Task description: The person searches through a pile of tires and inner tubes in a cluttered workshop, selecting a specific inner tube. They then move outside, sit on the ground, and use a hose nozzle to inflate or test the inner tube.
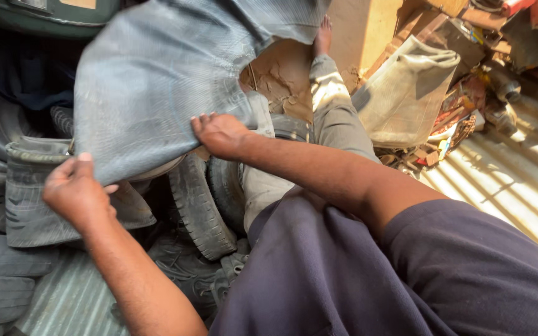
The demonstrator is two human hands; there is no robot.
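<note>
A large grey rubber inner tube (pixel 157 68) is stretched flat in front of me. My left hand (pixel 77 191) pinches its lower left edge. My right hand (pixel 219 134) grips its lower right edge, fingers curled under the rubber. Below the tube a worn black tyre (pixel 197 208) stands between my hands, next to my leg in grey trousers (pixel 331 118). My bare foot (pixel 323 34) shows past the tube's far edge.
Cut pieces of old tyre (pixel 32 199) lie piled at the left. A folded grey rubber sheet (pixel 406 87) and a heap of scrap and tools (pixel 468 118) sit at the right on a corrugated metal floor (pixel 518 180).
</note>
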